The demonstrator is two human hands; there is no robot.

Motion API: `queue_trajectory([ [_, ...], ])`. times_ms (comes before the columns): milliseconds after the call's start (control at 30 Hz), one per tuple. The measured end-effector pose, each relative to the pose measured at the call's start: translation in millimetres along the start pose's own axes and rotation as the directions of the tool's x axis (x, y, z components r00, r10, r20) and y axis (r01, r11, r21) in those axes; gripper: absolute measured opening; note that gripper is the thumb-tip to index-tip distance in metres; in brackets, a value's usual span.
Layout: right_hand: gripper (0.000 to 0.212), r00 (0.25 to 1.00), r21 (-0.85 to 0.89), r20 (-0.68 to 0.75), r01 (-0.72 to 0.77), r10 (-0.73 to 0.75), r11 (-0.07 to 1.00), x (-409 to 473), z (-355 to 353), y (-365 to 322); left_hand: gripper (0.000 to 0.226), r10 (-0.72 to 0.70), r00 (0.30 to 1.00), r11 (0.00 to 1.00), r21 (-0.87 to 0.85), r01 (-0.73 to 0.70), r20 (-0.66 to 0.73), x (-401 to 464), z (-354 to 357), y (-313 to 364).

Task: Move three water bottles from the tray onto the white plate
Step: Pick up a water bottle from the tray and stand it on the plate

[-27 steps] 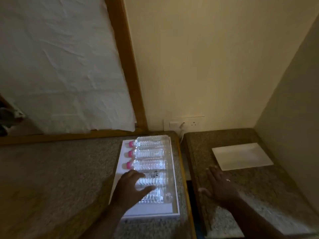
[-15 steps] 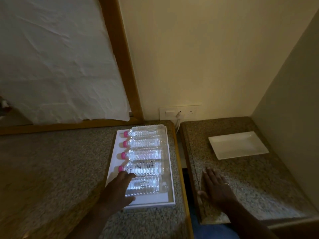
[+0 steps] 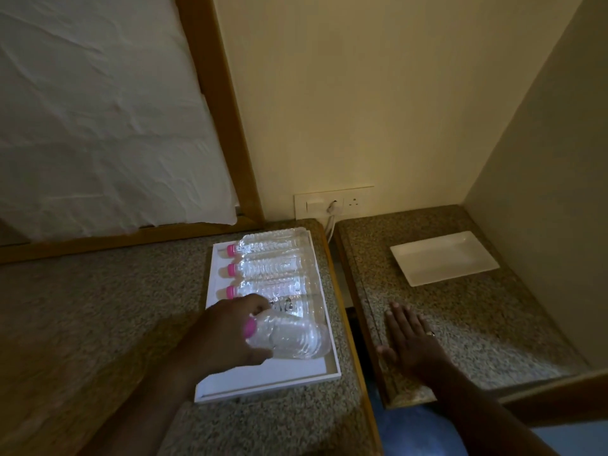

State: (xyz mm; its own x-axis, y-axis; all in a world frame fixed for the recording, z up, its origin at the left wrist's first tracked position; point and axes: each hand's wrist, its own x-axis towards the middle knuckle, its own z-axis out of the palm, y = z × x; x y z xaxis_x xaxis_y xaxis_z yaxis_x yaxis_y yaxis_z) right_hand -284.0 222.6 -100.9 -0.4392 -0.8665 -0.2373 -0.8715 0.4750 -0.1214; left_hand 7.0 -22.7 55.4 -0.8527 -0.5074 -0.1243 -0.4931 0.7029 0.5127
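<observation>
Water bottles lie on their sides in a row in the white tray [image 3: 263, 383], which sits at the right end of the left table [image 3: 82, 307], pink caps pointing left. Three bottles at the far end rest untouched: the farthest bottle [image 3: 273, 243], the second bottle [image 3: 273, 264] and the third bottle [image 3: 276, 286], each touching its neighbour. A fourth bottle [image 3: 296, 306] lies just nearer, its cap end hidden behind the left hand [image 3: 223, 340]. The left hand is curled around the neck end of the nearest bottle [image 3: 292, 339], fingers over the top and thumb below, and the bottle appears tilted and partly raised off the tray floor, though whether it is wholly clear of the tray cannot be told in this dim light. The right hand [image 3: 411, 343] rests flat on the right table [image 3: 493, 324], fingers spread, holding nothing. The white plate [image 3: 444, 258] sits farther back on that table, near the side wall, well apart from the tray and separated from it by a gap between the two tables; it carries no bottle. Assessment: no transfer is complete. The first pick is in hand, and all three placements remain, each requiring a carry across the gap.
</observation>
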Motion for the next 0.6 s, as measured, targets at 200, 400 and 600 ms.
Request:
queue_trajectory([
  [200,0.092,0.994,0.023,-0.106,-0.031,0.033,0.999,-1.3,10.0,-1.8,0.066,0.026,0.981,0.941,-0.327,-0.09,-0.194,15.1,27.3,24.9],
  [400,0.09,0.999,0.043,-0.049,-0.017,0.019,0.999,0.5,14.2,6.1,0.065,-0.164,0.964,0.835,-0.549,0.023,-0.209,28.2,66.4,41.9],
  [600,0.084,0.999,0.043,-0.017,0.049,-0.049,0.998,3.2,14.9,19.5,0.064,-0.124,0.954,0.886,-0.463,-0.017,-0.273,35.6,89.5,59.6],
])
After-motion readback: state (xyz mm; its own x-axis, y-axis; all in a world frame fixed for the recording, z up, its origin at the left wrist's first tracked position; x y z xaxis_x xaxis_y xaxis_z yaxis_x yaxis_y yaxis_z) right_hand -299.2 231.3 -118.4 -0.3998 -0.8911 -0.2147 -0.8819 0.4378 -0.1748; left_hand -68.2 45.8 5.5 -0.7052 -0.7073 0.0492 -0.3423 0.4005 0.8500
